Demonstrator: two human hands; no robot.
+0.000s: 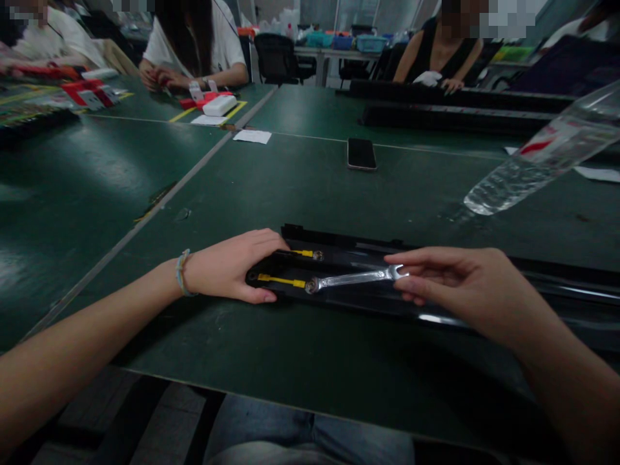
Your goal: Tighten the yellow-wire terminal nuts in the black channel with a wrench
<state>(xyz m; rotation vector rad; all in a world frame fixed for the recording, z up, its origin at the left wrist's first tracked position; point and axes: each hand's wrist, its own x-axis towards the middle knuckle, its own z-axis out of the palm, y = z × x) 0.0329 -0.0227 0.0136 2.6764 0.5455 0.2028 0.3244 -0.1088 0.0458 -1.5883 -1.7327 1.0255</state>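
Observation:
A long black channel-shaped housing (pixel 358 303) lies across the table in front of me. My left hand (pixel 237 265) is wrapped round its left end, thumb on the near side and fingers on the far side. In my right hand (pixel 450 278) is a silver combination wrench (pixel 356 278), pinched at its open-jaw end between thumb and fingers. The wrench's ring end sits at a nut (pixel 310 285) inside the housing. A yellow-sleeved lead (pixel 281 280) runs from that nut toward my left hand. Farther back, a second yellow lead (pixel 303 253) meets another metal fastener (pixel 318 255).
Beyond the housing, a phone (pixel 361 154) lies on the green table (pixel 300 187). A clear water bottle (pixel 533 155) is at the right. Slips of paper (pixel 252 136) and a white box (pixel 219 105) lie farther back. Other people sit across the table, one by long black parts (pixel 455 119).

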